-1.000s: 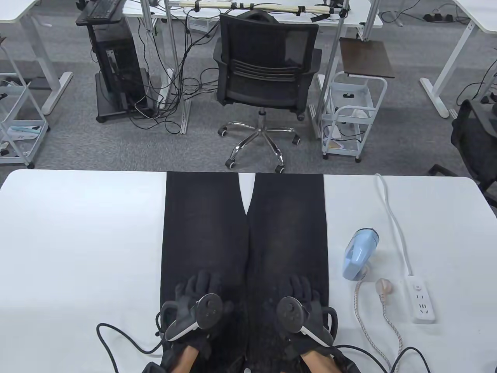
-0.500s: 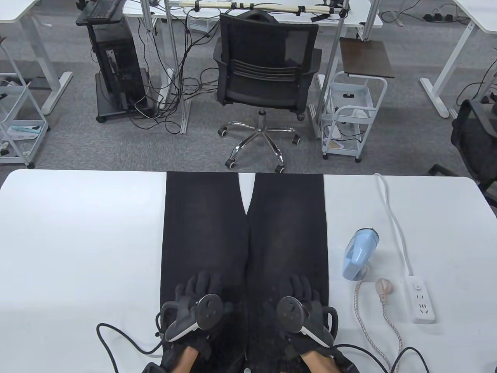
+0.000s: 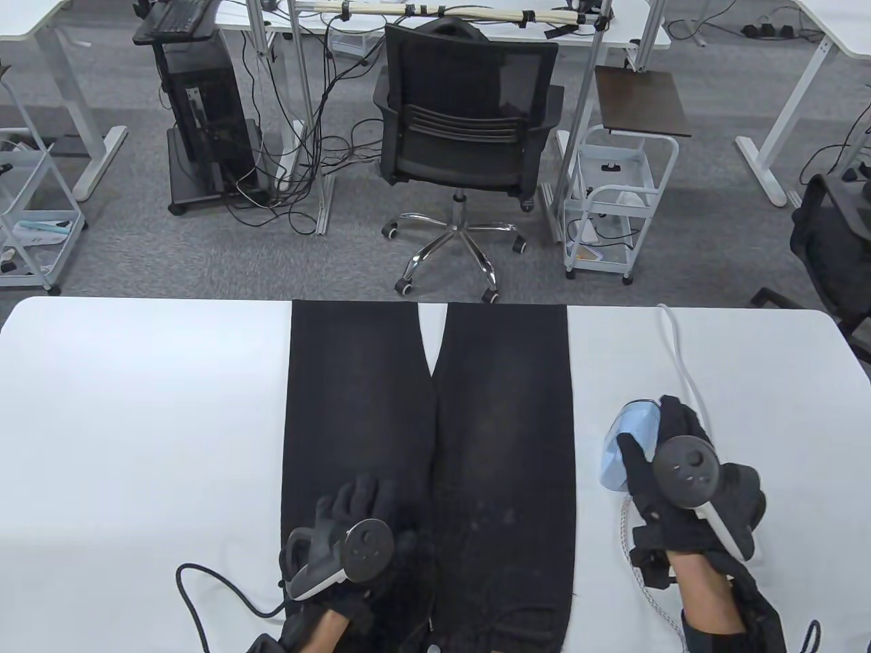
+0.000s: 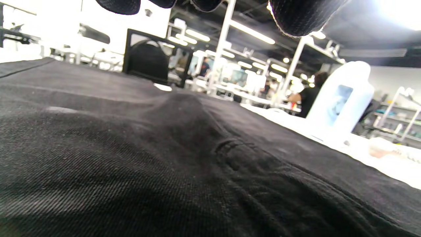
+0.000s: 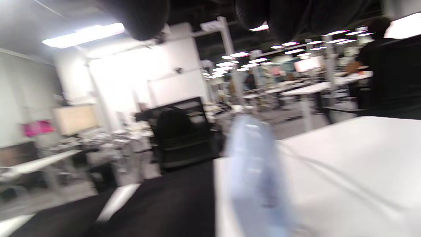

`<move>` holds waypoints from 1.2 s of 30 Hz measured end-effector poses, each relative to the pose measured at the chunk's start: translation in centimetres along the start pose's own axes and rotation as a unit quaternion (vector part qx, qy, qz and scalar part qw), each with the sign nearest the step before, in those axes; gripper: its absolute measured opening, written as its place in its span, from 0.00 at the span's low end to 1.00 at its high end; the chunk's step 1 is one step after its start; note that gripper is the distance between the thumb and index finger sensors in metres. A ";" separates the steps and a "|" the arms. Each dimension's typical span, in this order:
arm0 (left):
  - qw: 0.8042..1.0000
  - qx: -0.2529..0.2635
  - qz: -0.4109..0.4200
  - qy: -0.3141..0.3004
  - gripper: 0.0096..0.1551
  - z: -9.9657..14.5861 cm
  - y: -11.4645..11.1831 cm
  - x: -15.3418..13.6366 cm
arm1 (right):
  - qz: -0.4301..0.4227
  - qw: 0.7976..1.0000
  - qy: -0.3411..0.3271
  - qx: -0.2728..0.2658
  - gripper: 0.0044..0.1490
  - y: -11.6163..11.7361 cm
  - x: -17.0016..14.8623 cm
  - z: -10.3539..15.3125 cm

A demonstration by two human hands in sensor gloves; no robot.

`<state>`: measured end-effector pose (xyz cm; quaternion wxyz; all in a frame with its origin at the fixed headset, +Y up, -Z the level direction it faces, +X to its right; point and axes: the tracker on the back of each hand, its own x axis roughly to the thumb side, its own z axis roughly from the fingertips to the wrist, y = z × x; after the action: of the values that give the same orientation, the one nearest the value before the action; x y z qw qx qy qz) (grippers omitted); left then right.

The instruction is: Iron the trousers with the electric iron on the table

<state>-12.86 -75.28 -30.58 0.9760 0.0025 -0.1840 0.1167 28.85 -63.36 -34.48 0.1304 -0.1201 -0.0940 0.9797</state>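
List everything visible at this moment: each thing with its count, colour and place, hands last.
trousers: one, black, flat along the table's middle
electric iron: one, light blue, on the table right of the trousers
iron cord: one, braided white, trailing toward the near edge
power strip cable: one, white, right of the iron
table: one, white
office chair: one, black, beyond the table
trolley: one, white, right of the chair
left hand: black glove, rests on the trousers
right hand: black glove, at the iron; grip unclear

Grey carpet (image 3: 136,258) — black office chair (image 3: 469,129).
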 end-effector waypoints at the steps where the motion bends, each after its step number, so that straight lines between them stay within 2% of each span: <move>1: 1.000 0.000 0.000 -0.002 0.51 0.0 0.0 0.1 | 0.011 1.000 0.016 0.012 0.50 1.1 -1.1 -0.7; 2: 1.000 -0.001 0.001 -0.004 0.51 0.0 0.0 0.2 | 0.025 0.999 0.034 0.025 0.49 2.4 -2.1 -1.2; 7: 1.000 -0.008 0.002 -0.007 0.51 0.0 -0.2 0.4 | 0.090 0.983 0.099 0.125 0.48 11.8 -6.5 -2.8; 11: 1.000 -0.013 0.004 -0.002 0.51 -0.1 -0.4 0.1 | 0.149 0.971 0.103 0.158 0.46 16.0 -6.7 -2.7; 13: 1.000 -0.016 0.005 -0.002 0.51 -0.1 -0.4 0.1 | 0.203 0.966 0.097 0.128 0.45 16.4 -6.4 -2.5; 14: 1.000 -0.018 0.005 -0.002 0.51 -0.1 -0.5 0.1 | 0.234 0.961 0.084 0.120 0.43 16.3 -6.0 -2.7; 15: 1.000 -0.020 0.004 -0.004 0.51 -0.1 -0.5 0.2 | 0.224 0.964 0.081 0.116 0.42 16.2 -5.9 -2.7; 20: 1.000 -0.022 0.005 -0.005 0.51 -0.1 -0.6 0.2 | 0.117 0.979 0.095 0.135 0.39 14.0 -6.6 -2.8; 24: 1.000 -0.022 0.007 -0.005 0.50 -0.1 -0.6 0.2 | 0.084 0.983 0.104 0.125 0.39 10.5 -7.3 -2.8; 25: 1.000 -0.023 0.007 -0.005 0.50 -0.1 -0.7 0.2 | 0.081 0.985 0.107 0.110 0.39 8.8 -7.7 -2.8; 28: 1.000 -0.027 0.010 -0.005 0.50 -0.1 -0.6 0.3 | 0.093 0.984 0.126 0.088 0.39 5.1 -8.8 -3.0; 31: 1.000 -0.029 0.010 -0.004 0.50 -0.1 -0.7 0.3 | 0.099 0.980 0.155 0.076 0.38 2.6 -10.4 -3.2; 34: 0.999 -0.031 0.012 -0.003 0.50 -0.1 -0.7 0.3 | 0.090 0.977 0.181 0.074 0.38 1.6 -12.1 -3.3; 36: 0.999 -0.032 0.012 -0.003 0.51 -0.1 -0.7 0.3 | 0.091 0.973 0.192 0.096 0.38 2.0 -13.1 -3.3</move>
<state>-12.42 -75.86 -30.54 0.9736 -0.0310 -0.1901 0.1224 41.48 -68.36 -35.25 0.0677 -0.3009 0.0383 0.9505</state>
